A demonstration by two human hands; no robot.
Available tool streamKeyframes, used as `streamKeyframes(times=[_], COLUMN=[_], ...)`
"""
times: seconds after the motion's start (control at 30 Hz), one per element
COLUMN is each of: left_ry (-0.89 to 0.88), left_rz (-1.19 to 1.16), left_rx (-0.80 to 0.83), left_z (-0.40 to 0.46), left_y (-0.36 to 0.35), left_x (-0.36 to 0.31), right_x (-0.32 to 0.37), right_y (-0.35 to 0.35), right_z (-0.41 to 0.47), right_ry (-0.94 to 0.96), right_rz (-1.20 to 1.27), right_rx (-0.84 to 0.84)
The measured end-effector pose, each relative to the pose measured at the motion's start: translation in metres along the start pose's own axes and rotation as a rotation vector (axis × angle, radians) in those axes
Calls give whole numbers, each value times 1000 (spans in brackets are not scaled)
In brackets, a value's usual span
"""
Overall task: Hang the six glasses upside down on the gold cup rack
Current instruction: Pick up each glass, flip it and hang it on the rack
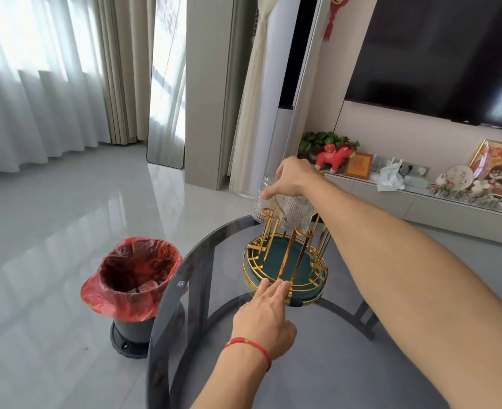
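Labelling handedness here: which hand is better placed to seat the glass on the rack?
Right. The right hand already grips the upturned glass over the gold rack prongs. The left hand rests open-fingered at the rack's base rim, probably steadying it.

No text can be read with certainty. A small round printed mark (181, 283) stands on the edge of the smoked glass table (202, 293), too small to make out. The small framed picture (358, 165) on the TV console (415, 199) bears a gold character, blurred. The large gold-framed picture (496, 162) shows red characters along its top, not legible. The round white plaque (459, 176) beside it carries dark writing that cannot be read.
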State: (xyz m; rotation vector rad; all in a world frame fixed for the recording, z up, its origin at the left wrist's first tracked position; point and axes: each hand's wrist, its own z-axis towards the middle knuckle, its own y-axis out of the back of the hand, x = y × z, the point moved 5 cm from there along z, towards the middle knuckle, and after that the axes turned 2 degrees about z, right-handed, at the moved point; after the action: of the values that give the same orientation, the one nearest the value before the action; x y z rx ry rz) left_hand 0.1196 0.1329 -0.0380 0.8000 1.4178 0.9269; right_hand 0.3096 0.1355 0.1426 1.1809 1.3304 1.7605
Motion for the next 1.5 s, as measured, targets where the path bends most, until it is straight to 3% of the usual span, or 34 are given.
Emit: streamKeyframes(times=[0.43,0.57,0.87,0.93,1.1,1.2,1.5], left_ry=[16,6,-42,-50,-135,-231,-365], left_rz=[1,2,80,90,120,152,-238], left_rx=[2,8,16,-16,-10,61,28], left_z=[-1,2,-8,-15,-41,-57,-95], left_y=[2,1,-2,-2,-19,-35,-41], left_x=[2,3,-3,-8,-39,-70,-125], right_x=[3,1,-58,-84,-166,-210,-247], right_y=[-14,-8,39,41,19,7,6], right_z=[12,-4,-125,-164,-256,-299,-311], right_ry=[19,115,333,312,91,-79,-359], right_rz=[-290,-329,0,-2,-265,-425,-383], right_rx=[189,38,-332,-260,283,486,319])
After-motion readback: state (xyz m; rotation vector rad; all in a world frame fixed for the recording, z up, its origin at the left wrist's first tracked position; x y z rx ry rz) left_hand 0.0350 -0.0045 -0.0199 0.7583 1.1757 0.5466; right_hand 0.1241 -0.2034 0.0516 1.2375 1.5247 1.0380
